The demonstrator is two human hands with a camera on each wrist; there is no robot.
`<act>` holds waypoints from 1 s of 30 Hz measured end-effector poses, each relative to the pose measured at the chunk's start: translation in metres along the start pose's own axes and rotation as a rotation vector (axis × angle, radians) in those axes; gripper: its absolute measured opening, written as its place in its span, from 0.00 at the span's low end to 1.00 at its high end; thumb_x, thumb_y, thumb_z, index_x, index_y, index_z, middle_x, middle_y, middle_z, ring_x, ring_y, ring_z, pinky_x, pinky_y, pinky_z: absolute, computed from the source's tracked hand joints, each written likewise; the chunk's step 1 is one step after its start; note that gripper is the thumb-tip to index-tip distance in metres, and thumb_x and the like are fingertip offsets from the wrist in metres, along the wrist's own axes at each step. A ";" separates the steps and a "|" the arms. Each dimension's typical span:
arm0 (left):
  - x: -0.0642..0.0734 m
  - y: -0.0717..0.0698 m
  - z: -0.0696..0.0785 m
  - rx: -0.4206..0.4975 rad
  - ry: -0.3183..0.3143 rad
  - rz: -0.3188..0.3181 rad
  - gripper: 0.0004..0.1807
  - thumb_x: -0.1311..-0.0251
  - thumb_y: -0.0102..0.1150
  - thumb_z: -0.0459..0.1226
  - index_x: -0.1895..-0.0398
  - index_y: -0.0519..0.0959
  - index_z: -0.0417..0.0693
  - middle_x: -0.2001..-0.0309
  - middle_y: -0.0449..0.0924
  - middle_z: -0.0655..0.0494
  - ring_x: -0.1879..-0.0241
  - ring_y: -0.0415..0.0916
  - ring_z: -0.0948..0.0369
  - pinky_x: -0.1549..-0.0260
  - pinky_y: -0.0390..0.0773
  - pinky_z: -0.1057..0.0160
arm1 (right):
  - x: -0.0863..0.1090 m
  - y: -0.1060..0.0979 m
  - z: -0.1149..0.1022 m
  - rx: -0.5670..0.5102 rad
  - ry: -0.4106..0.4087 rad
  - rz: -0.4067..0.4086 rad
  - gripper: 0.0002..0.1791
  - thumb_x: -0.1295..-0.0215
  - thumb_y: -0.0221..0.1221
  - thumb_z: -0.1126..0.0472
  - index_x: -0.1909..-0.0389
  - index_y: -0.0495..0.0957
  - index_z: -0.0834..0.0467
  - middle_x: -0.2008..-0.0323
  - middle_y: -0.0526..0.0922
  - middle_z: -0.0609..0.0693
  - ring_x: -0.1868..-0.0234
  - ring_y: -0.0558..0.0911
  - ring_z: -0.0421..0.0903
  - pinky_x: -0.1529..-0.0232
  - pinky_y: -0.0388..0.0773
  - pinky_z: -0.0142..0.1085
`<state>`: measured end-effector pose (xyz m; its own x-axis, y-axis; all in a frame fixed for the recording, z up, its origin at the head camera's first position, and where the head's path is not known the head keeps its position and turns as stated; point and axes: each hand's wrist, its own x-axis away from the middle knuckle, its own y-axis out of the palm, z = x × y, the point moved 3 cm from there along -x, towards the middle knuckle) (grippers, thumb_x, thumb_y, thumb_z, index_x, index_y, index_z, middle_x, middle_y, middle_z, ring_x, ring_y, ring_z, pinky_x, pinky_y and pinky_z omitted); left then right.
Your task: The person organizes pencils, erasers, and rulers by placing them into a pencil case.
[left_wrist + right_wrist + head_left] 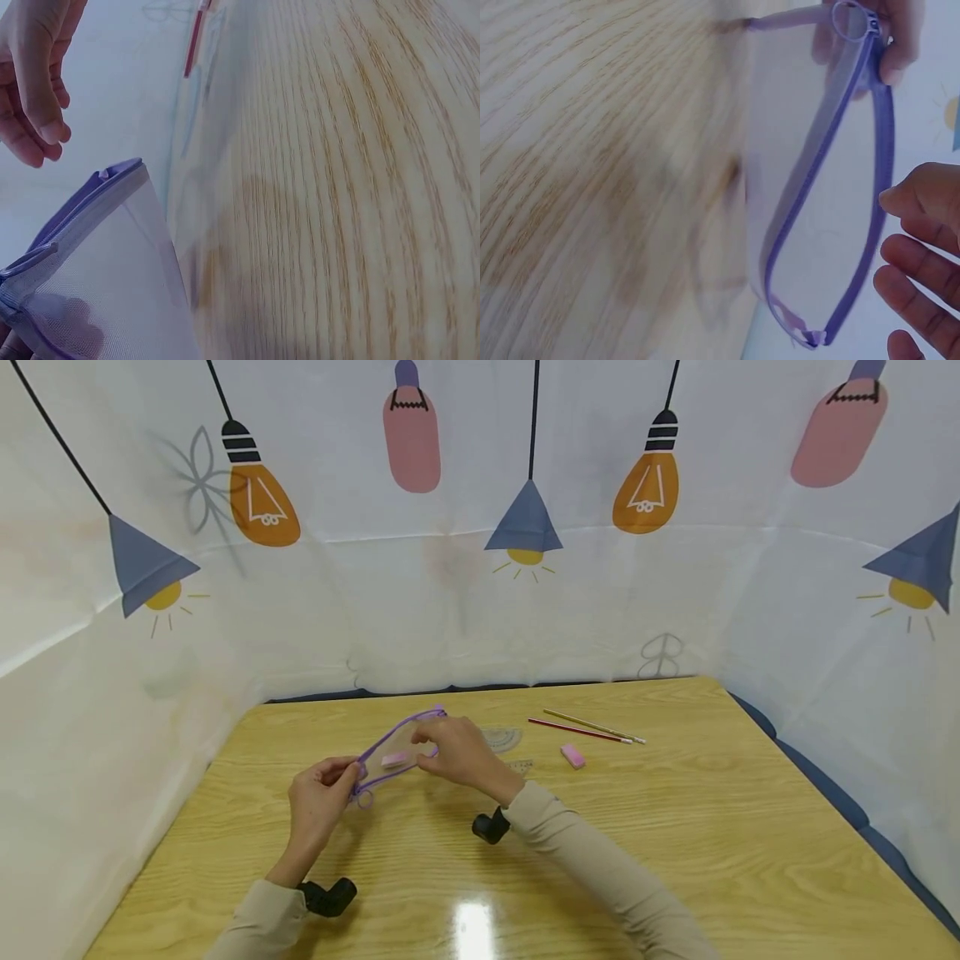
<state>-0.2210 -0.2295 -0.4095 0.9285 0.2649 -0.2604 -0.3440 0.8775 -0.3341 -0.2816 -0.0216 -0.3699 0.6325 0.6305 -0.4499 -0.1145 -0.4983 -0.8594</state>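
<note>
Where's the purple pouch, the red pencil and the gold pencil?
Purple pouch (124, 277), left wrist view: its mesh side.
Red pencil (580, 731), head view: middle of its shaft.
Gold pencil (593, 726), head view: middle of its shaft.

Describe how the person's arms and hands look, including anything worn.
The left sleeve and right sleeve are beige, plain and creased. A black, rounded attachment shows at each wrist. The fingers are bare, without gloves.

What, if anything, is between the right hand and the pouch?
Nothing visible: the left wrist view shows only a clear gap from the right hand to the open pouch. The left hand grips one end of the pouch, out of that path.
</note>
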 end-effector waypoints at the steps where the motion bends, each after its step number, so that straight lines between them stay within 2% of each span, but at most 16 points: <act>1: 0.000 0.000 0.001 0.000 0.005 0.000 0.10 0.35 0.61 0.36 0.59 0.85 0.37 0.66 0.85 0.44 0.72 0.81 0.66 0.79 0.76 0.71 | 0.001 -0.002 0.000 -0.005 -0.002 0.002 0.10 0.41 0.67 0.60 0.60 0.84 0.57 0.62 0.85 0.49 0.61 0.82 0.44 0.60 0.77 0.35; 11: -0.002 -0.001 0.004 0.015 0.009 0.003 0.10 0.35 0.61 0.36 0.58 0.85 0.37 0.66 0.85 0.43 0.75 0.80 0.67 0.85 0.72 0.69 | 0.014 -0.024 0.002 -0.081 0.003 0.067 0.08 0.41 0.67 0.62 0.60 0.84 0.56 0.62 0.85 0.46 0.62 0.81 0.41 0.61 0.76 0.33; 20: 0.000 -0.002 0.003 0.007 -0.001 0.015 0.09 0.35 0.61 0.35 0.59 0.85 0.37 0.66 0.85 0.43 0.75 0.79 0.68 0.83 0.72 0.71 | 0.028 -0.043 0.007 -0.162 0.018 0.126 0.11 0.41 0.66 0.64 0.57 0.84 0.58 0.60 0.86 0.50 0.61 0.82 0.46 0.61 0.78 0.37; 25: 0.000 -0.002 0.004 0.013 0.003 0.025 0.09 0.36 0.61 0.34 0.59 0.85 0.37 0.66 0.85 0.43 0.74 0.80 0.69 0.81 0.74 0.71 | 0.034 -0.050 0.012 -0.165 0.044 0.155 0.13 0.42 0.68 0.63 0.56 0.84 0.58 0.61 0.85 0.49 0.62 0.81 0.44 0.61 0.78 0.36; 30: 0.000 -0.002 0.004 0.021 0.005 0.029 0.08 0.36 0.61 0.33 0.59 0.85 0.37 0.67 0.85 0.43 0.75 0.80 0.68 0.84 0.73 0.71 | 0.041 -0.057 0.016 -0.179 0.057 0.190 0.13 0.43 0.68 0.64 0.56 0.83 0.59 0.62 0.85 0.49 0.62 0.81 0.44 0.61 0.78 0.37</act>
<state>-0.2194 -0.2300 -0.4053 0.9173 0.2883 -0.2746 -0.3678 0.8777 -0.3071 -0.2613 0.0421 -0.3428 0.6555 0.4832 -0.5804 -0.1012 -0.7054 -0.7016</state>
